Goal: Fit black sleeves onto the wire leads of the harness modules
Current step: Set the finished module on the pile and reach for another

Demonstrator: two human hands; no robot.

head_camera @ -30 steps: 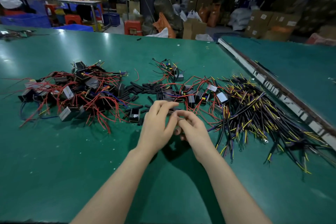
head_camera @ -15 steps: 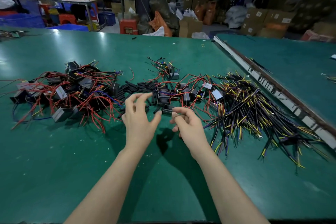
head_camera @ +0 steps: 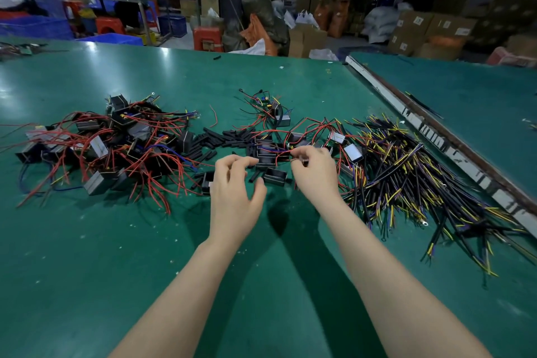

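Observation:
Short black sleeves (head_camera: 223,138) lie scattered mid-table between two heaps of black harness modules. The left heap (head_camera: 101,148) is a tangle of red leads; the smaller heap (head_camera: 271,154) lies just beyond my hands. My right hand (head_camera: 315,173) pinches a thin red wire lead (head_camera: 297,159) of a module in the smaller heap between thumb and fingertips. My left hand (head_camera: 235,187) hovers beside it with fingers loosely curled and nothing in them, over a loose sleeve (head_camera: 253,177) and a single module (head_camera: 207,183).
A big bundle of black, yellow and purple wires (head_camera: 406,174) spreads to the right of my right hand. A metal rail (head_camera: 436,136) splits the green table (head_camera: 116,256) from the neighbouring one. Boxes, stools and seated people fill the background.
My hands, joined in front of me a second ago, have parted. The left let go and opened; the right moved forward to the small heap and pinches a red lead.

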